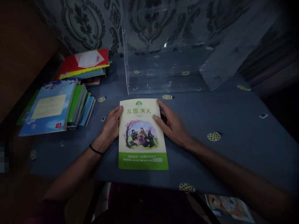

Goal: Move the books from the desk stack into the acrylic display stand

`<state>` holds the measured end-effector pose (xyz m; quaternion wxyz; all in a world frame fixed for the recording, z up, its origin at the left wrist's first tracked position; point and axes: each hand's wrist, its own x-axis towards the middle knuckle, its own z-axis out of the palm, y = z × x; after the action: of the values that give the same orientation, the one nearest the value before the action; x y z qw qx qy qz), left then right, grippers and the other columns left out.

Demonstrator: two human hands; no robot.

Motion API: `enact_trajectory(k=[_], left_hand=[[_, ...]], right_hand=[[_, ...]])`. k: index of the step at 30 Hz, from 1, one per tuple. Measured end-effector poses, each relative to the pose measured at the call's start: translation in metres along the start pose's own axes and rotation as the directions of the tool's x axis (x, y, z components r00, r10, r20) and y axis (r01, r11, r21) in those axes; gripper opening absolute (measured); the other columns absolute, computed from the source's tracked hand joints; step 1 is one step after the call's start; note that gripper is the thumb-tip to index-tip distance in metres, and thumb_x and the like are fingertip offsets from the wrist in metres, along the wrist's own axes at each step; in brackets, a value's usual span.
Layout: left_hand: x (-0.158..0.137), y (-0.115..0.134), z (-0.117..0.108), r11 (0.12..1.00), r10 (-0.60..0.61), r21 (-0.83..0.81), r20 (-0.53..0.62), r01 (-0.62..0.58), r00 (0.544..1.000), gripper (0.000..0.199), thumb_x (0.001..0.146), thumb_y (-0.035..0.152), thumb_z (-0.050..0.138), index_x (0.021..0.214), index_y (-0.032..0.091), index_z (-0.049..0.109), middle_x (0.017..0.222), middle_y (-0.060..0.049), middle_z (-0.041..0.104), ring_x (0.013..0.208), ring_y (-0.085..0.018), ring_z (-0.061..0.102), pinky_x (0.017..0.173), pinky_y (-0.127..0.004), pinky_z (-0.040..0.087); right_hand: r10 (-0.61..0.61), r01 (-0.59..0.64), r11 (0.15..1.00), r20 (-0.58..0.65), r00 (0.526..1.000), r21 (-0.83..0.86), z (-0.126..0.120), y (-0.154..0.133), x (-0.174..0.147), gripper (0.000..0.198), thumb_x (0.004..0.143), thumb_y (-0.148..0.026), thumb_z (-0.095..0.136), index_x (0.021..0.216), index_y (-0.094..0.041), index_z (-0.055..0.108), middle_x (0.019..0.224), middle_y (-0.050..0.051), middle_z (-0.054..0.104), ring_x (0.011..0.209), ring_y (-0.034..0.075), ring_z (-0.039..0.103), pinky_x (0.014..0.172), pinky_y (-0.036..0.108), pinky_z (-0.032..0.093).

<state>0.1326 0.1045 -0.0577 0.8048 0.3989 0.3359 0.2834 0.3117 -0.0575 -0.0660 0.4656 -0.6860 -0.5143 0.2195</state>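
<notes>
A paperback book [142, 137] with a cream and green cover, Chinese lettering and a picture of seated figures under a blossoming tree is held front side up, above the near part of the table. My left hand [111, 124] grips its left edge, the thumb resting on the cover's upper left. On the opposite edge, my right hand [172, 126] has its thumb on the cover and a finger by the top right corner; the other fingers are partly hidden. A dark band circles my left wrist.
Stacked books with a blue one [48, 107] on top lie at left, and a red-covered book [84, 62] tops a pile behind them. A clear acrylic box [163, 84] stands at the back of the blue patterned tablecloth [233, 118]. Low at right lies a picture-covered item [229, 207].
</notes>
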Motion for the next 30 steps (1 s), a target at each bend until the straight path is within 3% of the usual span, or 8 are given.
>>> enact_trajectory(k=[3,6,21,26,30], left_hand=[[0.000,0.001,-0.001,0.999,0.032,0.004,-0.019,-0.032,0.999,0.025,0.084,0.034,0.079,0.098,0.015,0.070,0.103,-0.009,0.079,0.113,-0.029,0.072,0.098,-0.039,0.060],[0.000,0.002,-0.002,0.999,0.042,-0.003,-0.027,-0.042,0.999,0.019,0.087,0.032,0.076,0.095,0.016,0.069,0.106,-0.009,0.079,0.120,-0.029,0.068,0.102,-0.039,0.058],[-0.001,0.004,-0.004,0.996,-0.026,-0.083,-0.040,0.022,0.999,0.015,0.092,0.029,0.071,0.098,0.016,0.072,0.109,-0.008,0.079,0.123,-0.030,0.067,0.104,-0.042,0.057],[-0.001,0.002,-0.004,1.000,0.023,0.002,-0.019,-0.023,1.000,0.021,0.093,0.037,0.068,0.101,0.018,0.071,0.110,-0.009,0.078,0.122,-0.030,0.067,0.103,-0.044,0.058],[0.002,-0.003,-0.010,0.969,0.157,0.201,-0.047,-0.144,0.987,0.033,0.093,0.049,0.065,0.107,0.019,0.069,0.111,-0.010,0.076,0.119,-0.029,0.068,0.099,-0.043,0.058]], right_hand=[[0.135,-0.152,0.939,0.075,0.988,0.309,0.004,-0.007,-0.002,0.076,0.097,-0.055,0.060,0.160,-0.028,0.026,0.140,0.014,0.063,0.117,0.034,0.067,0.090,0.055,0.062],[0.199,-0.244,0.851,0.144,0.969,0.465,0.006,-0.010,-0.001,0.084,0.092,-0.052,0.069,0.160,-0.028,0.025,0.126,0.012,0.071,0.104,0.030,0.072,0.083,0.050,0.065],[0.265,-0.330,0.677,0.201,0.943,0.658,0.000,-0.018,0.004,0.065,0.084,-0.044,0.081,0.139,-0.024,0.054,0.112,0.008,0.078,0.093,0.027,0.076,0.080,0.043,0.066],[0.265,-0.337,0.642,0.213,0.940,0.689,-0.002,-0.018,0.006,0.056,0.082,-0.044,0.082,0.128,-0.022,0.061,0.104,0.008,0.079,0.089,0.026,0.077,0.079,0.041,0.065],[0.248,-0.318,0.636,0.204,0.947,0.704,-0.002,-0.015,0.007,0.054,0.080,-0.046,0.082,0.124,-0.022,0.062,0.098,0.007,0.080,0.083,0.024,0.076,0.074,0.037,0.063]])
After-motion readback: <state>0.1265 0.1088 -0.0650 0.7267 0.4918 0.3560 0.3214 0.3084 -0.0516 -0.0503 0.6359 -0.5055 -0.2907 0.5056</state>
